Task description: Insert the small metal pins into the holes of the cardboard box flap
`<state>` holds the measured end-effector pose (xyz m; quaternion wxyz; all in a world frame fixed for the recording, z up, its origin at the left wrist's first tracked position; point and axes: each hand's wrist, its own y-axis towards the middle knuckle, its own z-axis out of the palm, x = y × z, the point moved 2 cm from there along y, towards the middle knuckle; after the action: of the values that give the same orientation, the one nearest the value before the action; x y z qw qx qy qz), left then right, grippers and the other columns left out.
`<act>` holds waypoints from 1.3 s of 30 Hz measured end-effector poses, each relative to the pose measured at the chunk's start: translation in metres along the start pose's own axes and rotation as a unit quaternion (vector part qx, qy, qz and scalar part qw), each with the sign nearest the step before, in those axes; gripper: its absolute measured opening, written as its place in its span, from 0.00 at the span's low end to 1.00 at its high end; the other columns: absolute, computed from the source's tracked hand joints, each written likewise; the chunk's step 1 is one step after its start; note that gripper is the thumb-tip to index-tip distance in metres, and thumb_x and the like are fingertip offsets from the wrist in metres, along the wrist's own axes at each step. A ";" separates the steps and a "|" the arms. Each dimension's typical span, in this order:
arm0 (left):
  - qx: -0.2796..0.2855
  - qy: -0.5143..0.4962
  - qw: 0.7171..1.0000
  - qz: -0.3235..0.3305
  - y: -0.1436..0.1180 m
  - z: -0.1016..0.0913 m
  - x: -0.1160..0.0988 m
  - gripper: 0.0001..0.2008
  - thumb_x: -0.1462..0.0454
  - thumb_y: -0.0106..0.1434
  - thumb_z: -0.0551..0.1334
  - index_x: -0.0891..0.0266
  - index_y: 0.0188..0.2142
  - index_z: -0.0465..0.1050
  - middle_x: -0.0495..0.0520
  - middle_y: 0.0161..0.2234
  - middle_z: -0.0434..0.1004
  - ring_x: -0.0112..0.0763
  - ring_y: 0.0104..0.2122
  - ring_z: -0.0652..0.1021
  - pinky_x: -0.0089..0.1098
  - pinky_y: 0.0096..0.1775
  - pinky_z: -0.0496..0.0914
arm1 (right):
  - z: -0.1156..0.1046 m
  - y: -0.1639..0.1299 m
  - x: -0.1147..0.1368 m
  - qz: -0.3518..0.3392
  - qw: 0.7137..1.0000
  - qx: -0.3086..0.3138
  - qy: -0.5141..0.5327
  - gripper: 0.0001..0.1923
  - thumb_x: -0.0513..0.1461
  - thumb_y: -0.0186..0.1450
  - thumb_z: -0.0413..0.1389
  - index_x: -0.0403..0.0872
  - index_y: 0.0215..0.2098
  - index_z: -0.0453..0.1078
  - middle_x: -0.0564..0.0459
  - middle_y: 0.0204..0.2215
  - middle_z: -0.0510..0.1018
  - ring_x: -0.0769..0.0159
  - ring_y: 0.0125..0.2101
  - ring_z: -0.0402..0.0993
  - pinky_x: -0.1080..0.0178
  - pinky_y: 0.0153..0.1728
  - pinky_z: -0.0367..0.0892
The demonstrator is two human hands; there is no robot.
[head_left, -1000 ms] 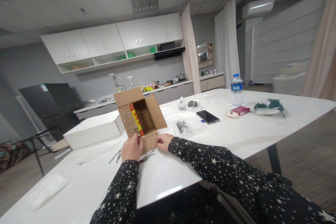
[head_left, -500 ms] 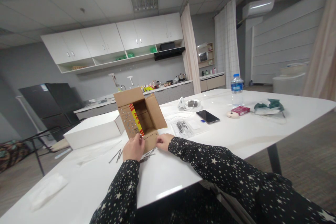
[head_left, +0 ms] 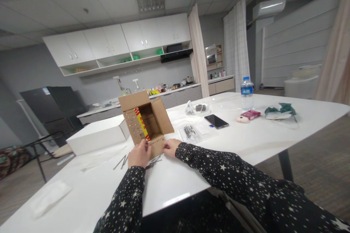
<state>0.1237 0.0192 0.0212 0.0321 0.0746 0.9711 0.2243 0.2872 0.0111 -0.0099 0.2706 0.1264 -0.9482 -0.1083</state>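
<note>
An open cardboard box point(head_left: 162, 116) stands tilted on the white table, its flaps spread and its opening facing me. Several small shiny round heads dot its left flap, beside a strip of yellow and red tape point(head_left: 143, 125). A row of small dark marks runs across the front flap point(head_left: 156, 148). My left hand point(head_left: 139, 154) is closed at the left edge of that flap, its fingertips partly hidden. At the flap's right edge my right hand point(head_left: 171, 147) is closed in a pinch. Thin dark rods point(head_left: 120, 162) lie beside and under my left hand.
Behind the box at left sits a long white box point(head_left: 95, 136). To the right lie a clear bag of small dark parts point(head_left: 190, 133), a phone point(head_left: 216, 121), a pink packet point(head_left: 251, 115) and a water bottle point(head_left: 246, 94). White tissue point(head_left: 50, 198) lies at the left front.
</note>
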 end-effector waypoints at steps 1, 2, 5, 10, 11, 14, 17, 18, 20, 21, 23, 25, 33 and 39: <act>0.001 -0.002 1.000 -0.002 0.000 0.000 0.000 0.12 0.55 0.62 0.49 0.57 0.38 0.65 0.54 0.34 0.77 0.34 0.33 0.76 0.29 0.30 0.61 | 0.000 0.000 0.000 0.001 1.000 0.000 -0.002 0.12 0.43 0.55 0.53 0.50 0.34 0.75 0.55 0.29 0.78 0.68 0.29 0.71 0.68 0.27 0.60; 0.002 -0.003 1.000 -0.002 -0.001 -0.001 0.000 0.12 0.55 0.62 0.49 0.57 0.38 0.65 0.53 0.33 0.77 0.34 0.33 0.76 0.29 0.30 0.61 | 0.000 0.000 0.000 0.004 1.000 0.000 -0.005 0.12 0.43 0.55 0.53 0.50 0.34 0.75 0.55 0.30 0.78 0.68 0.29 0.71 0.68 0.27 0.60; 0.007 -0.007 1.000 0.001 -0.002 -0.001 -0.001 0.12 0.55 0.62 0.50 0.57 0.38 0.65 0.53 0.33 0.77 0.34 0.33 0.76 0.28 0.29 0.61 | 0.000 -0.001 0.000 0.002 1.000 -0.001 -0.004 0.12 0.43 0.55 0.52 0.50 0.34 0.75 0.55 0.30 0.78 0.67 0.29 0.71 0.67 0.27 0.60; 0.021 -0.004 1.000 0.011 -0.004 -0.004 -0.004 0.11 0.56 0.61 0.50 0.57 0.37 0.66 0.52 0.33 0.77 0.33 0.32 0.76 0.28 0.28 0.59 | -0.001 -0.001 0.000 -0.007 1.000 -0.001 0.002 0.12 0.43 0.55 0.52 0.50 0.33 0.75 0.54 0.29 0.78 0.68 0.28 0.71 0.68 0.27 0.60; 0.023 -0.003 1.000 0.013 -0.004 -0.005 -0.005 0.11 0.56 0.61 0.50 0.57 0.37 0.66 0.52 0.32 0.77 0.33 0.32 0.76 0.28 0.28 0.59 | -0.001 -0.001 0.000 -0.008 1.000 -0.001 0.003 0.12 0.43 0.56 0.52 0.50 0.33 0.75 0.54 0.29 0.78 0.68 0.28 0.71 0.68 0.27 0.60; 0.024 -0.009 0.999 0.022 -0.005 -0.005 -0.006 0.10 0.57 0.61 0.50 0.56 0.38 0.66 0.52 0.33 0.77 0.33 0.33 0.76 0.28 0.28 0.60 | -0.001 -0.001 0.000 -0.003 1.000 0.002 0.001 0.12 0.43 0.56 0.52 0.50 0.33 0.75 0.54 0.29 0.78 0.68 0.29 0.71 0.68 0.27 0.60; 0.021 -0.019 0.999 0.035 -0.004 -0.004 -0.005 0.10 0.58 0.62 0.50 0.56 0.39 0.66 0.52 0.34 0.77 0.33 0.34 0.76 0.28 0.30 0.61 | 0.000 0.000 0.000 0.011 1.000 0.001 -0.005 0.12 0.42 0.55 0.53 0.50 0.34 0.75 0.55 0.29 0.78 0.68 0.29 0.71 0.68 0.28 0.60; 0.019 -0.020 0.999 0.038 -0.004 -0.003 -0.005 0.11 0.58 0.62 0.49 0.56 0.39 0.66 0.52 0.34 0.77 0.33 0.34 0.76 0.28 0.30 0.61 | 0.000 0.000 0.001 0.012 1.000 0.000 -0.006 0.11 0.42 0.55 0.53 0.50 0.33 0.75 0.55 0.29 0.78 0.68 0.29 0.71 0.68 0.28 0.60; 0.015 -0.017 0.999 0.040 -0.003 -0.001 -0.004 0.12 0.57 0.63 0.49 0.57 0.39 0.66 0.53 0.35 0.77 0.33 0.34 0.76 0.28 0.30 0.61 | 0.000 0.000 0.001 0.009 1.000 -0.002 -0.004 0.11 0.42 0.55 0.53 0.50 0.33 0.75 0.55 0.29 0.78 0.68 0.29 0.71 0.68 0.28 0.60; 0.013 -0.014 0.999 0.039 -0.002 0.000 -0.004 0.12 0.56 0.63 0.48 0.57 0.39 0.66 0.53 0.35 0.77 0.33 0.34 0.76 0.29 0.30 0.61 | 0.001 0.000 0.001 0.007 1.000 -0.002 -0.003 0.11 0.42 0.55 0.52 0.50 0.33 0.75 0.55 0.29 0.78 0.68 0.28 0.71 0.68 0.27 0.60; 0.011 -0.007 0.999 0.038 -0.001 0.001 -0.003 0.14 0.56 0.64 0.47 0.57 0.39 0.67 0.54 0.35 0.77 0.33 0.33 0.76 0.29 0.30 0.61 | 0.001 0.001 0.001 0.004 1.000 -0.002 -0.004 0.11 0.42 0.55 0.52 0.50 0.33 0.75 0.55 0.29 0.78 0.68 0.28 0.71 0.68 0.27 0.60; 0.012 0.000 0.999 0.040 -0.001 0.002 -0.003 0.14 0.55 0.64 0.46 0.57 0.40 0.66 0.54 0.35 0.77 0.33 0.32 0.76 0.29 0.29 0.60 | 0.000 0.001 0.001 0.002 1.000 0.000 -0.007 0.12 0.43 0.55 0.52 0.50 0.33 0.75 0.54 0.29 0.78 0.68 0.29 0.71 0.68 0.27 0.60; 0.022 0.027 0.998 0.051 -0.008 -0.005 -0.012 0.14 0.55 0.64 0.47 0.55 0.40 0.67 0.53 0.36 0.77 0.34 0.35 0.77 0.29 0.30 0.62 | -0.002 0.000 0.000 -0.006 1.000 0.010 -0.008 0.12 0.42 0.56 0.52 0.49 0.34 0.75 0.54 0.30 0.78 0.67 0.29 0.71 0.68 0.27 0.60; 0.032 0.034 0.996 0.078 -0.014 -0.009 -0.019 0.14 0.56 0.63 0.48 0.56 0.41 0.68 0.54 0.38 0.77 0.35 0.37 0.77 0.30 0.33 0.65 | -0.001 0.000 0.000 -0.016 1.000 0.004 -0.002 0.12 0.42 0.56 0.52 0.49 0.33 0.75 0.55 0.29 0.78 0.67 0.29 0.71 0.68 0.27 0.60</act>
<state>0.1401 -0.0001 0.0241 -0.0211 0.1437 0.9695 0.1973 0.2878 0.0108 -0.0091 0.2669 0.1424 -0.9469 -0.1090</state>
